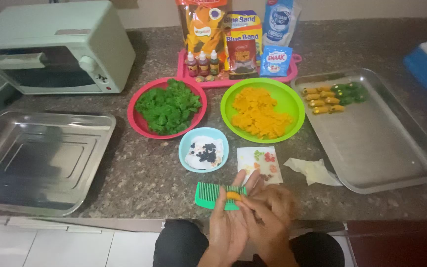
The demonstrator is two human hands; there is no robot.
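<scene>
My left hand [226, 222] holds a green comb [211, 194] flat across its fingers at the counter's front edge. A small lump of orange dough [233, 196] lies on the comb's teeth. My right hand [269, 212] presses its fingertips against that lump. Just beyond the hands a white paper [259, 163] carries small coloured dough bits. A light blue bowl [189, 143] with white dough and dark pieces stands behind the comb. Further back are a green plate [292, 101] of orange dough and a pink plate [137, 116] of green dough.
A steel tray [386, 143] at the right holds several shaped orange and green pieces [334, 96] at its far end. Another steel tray [40, 158] lies at the left, a pale green toaster oven [50, 47] behind it. A pink tray [184, 79] of packets and dye bottles stands at the back. A crumpled tissue [312, 170] lies beside the paper.
</scene>
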